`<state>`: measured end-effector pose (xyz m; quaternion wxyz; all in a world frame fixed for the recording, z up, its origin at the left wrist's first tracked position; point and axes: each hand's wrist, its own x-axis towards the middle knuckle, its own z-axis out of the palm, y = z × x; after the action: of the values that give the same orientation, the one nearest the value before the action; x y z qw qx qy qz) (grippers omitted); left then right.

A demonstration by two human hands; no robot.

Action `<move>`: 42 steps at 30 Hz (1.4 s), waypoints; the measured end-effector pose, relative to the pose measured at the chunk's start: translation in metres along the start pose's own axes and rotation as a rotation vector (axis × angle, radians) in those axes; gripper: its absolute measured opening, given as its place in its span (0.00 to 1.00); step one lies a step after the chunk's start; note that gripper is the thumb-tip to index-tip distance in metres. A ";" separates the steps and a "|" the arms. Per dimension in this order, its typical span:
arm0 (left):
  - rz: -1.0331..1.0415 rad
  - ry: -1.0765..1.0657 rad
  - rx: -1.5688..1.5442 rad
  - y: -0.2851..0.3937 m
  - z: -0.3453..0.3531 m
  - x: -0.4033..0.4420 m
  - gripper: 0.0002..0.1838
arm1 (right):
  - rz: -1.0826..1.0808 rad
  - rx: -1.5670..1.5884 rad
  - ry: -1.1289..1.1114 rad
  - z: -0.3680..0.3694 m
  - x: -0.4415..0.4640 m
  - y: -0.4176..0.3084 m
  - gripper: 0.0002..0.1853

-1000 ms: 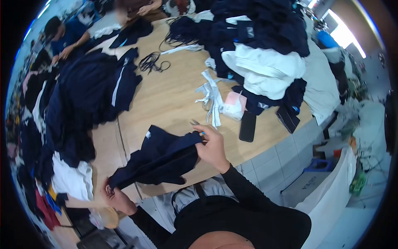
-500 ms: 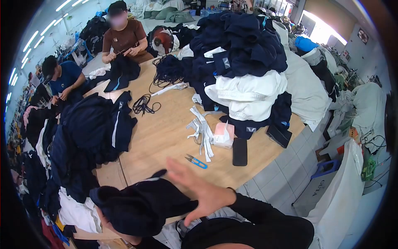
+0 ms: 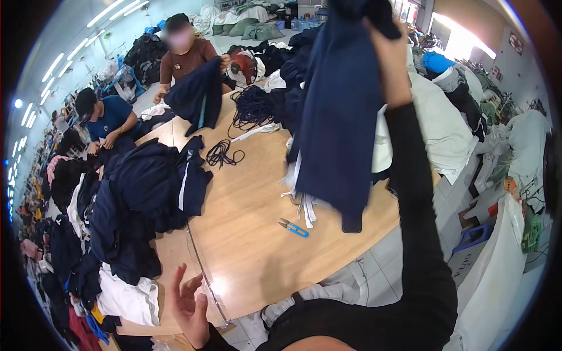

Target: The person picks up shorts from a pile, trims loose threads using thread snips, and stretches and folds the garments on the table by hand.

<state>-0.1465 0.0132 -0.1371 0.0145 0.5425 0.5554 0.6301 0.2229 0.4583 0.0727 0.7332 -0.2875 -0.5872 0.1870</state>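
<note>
Navy garment (image 3: 336, 117) hanging long, slightly blurred; right grip (image 3: 389, 63) holding upper part, left grip (image 3: 192, 305) wide.

Pale wood bench (image 3: 252, 199), seamed; light tiled floor (image 3: 381, 274); pale blue wall (image 3: 132, 32) at left; tube lights (image 3: 105, 13) run in rows; bright window (image 3: 459, 40) at right.

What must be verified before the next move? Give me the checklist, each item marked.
1. Navy garment held by the right hand: ok.
2. Left hand free: ok, open with nothing in it.
3. Blue-handled snips out of both hands: ok, lying on the table.
4. White strips fully visible: not ok, the garment partly hides them.
5. Garment clear of the navy pile behind: cannot tell, they overlap in view.
</note>
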 end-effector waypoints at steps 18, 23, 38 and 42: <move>-0.591 -1.482 -0.980 -0.047 0.138 -0.038 0.35 | 0.470 -0.518 -0.464 -0.080 -0.413 0.082 0.14; -0.391 -1.398 -1.011 -0.054 0.155 -0.019 0.33 | 0.256 -0.456 -0.952 -0.011 -0.462 0.061 0.27; -0.446 -1.686 -0.813 -0.087 0.204 -0.024 0.35 | -0.010 -0.677 -1.207 0.000 -0.487 0.091 0.31; -0.477 -1.349 -1.078 -0.067 0.194 -0.021 0.32 | 0.002 -0.675 -1.210 -0.001 -0.483 0.085 0.31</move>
<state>-0.0415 0.1582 -0.2384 0.7211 0.5873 0.1554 0.3329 0.1129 0.2272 -0.3461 0.1470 -0.3457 -0.9187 0.1222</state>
